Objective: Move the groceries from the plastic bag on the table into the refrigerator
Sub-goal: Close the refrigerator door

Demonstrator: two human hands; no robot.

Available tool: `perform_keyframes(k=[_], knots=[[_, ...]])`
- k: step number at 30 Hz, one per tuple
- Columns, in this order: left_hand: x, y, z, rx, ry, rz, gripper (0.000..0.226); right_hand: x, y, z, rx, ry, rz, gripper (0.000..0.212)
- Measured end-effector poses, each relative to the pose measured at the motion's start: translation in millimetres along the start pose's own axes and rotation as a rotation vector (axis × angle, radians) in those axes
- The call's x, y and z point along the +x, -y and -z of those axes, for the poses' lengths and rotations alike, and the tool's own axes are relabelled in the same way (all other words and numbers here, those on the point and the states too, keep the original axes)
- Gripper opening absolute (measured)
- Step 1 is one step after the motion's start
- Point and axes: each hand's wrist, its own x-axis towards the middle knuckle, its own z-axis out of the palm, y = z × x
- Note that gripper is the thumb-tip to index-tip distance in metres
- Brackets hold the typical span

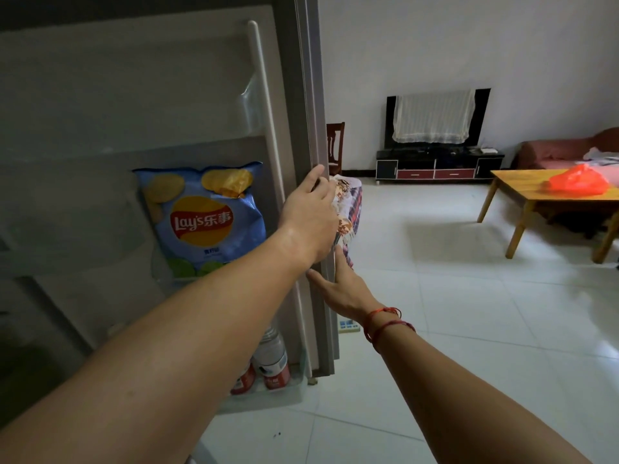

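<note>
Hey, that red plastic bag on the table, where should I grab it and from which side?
Probably the bunched peak at the top of the red plastic bag, from above. It lies slumped low on the table, so its sides are loose film, while the peak stands clear. Right now the left hand grips the refrigerator door edge and the right hand touches it.

Colour log, head view.
Chip bag [204, 222], left of centre: blue, yellow-and-red logo, green at base. Refrigerator door [134, 95]: pale grey. Plastic bag [577, 185], right edge: orange-red, on yellow-brown tabletop [522, 189]. Floor [469, 296]: white tiles. Wrist strings [385, 324]: red.
</note>
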Motion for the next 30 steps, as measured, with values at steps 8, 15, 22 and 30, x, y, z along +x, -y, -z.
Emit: perform_keyframes(k=[8, 15, 22, 30], knots=[[-37.7, -7.6, 19.6, -0.078, -0.045, 0.013, 0.062, -37.8, 10.0, -2.5, 0.104, -0.014, 0.060, 0.104], [-99.3, -16.5, 39.7, -0.250, -0.163, 0.064, 0.060, -103.4, 16.9, -14.9, 0.203, -0.077, 0.097, 0.102], [-193.0, -24.9, 54.4, -0.459, -0.314, 0.105, 0.062, -188.2, 18.6, -30.5, 0.211, -0.055, 0.161, 0.090], [-305.0, -38.0, 61.4, -0.655, -0.405, 0.282, 0.063, -260.3, 40.8, -56.4, 0.129, 0.081, 0.366, 0.071]])
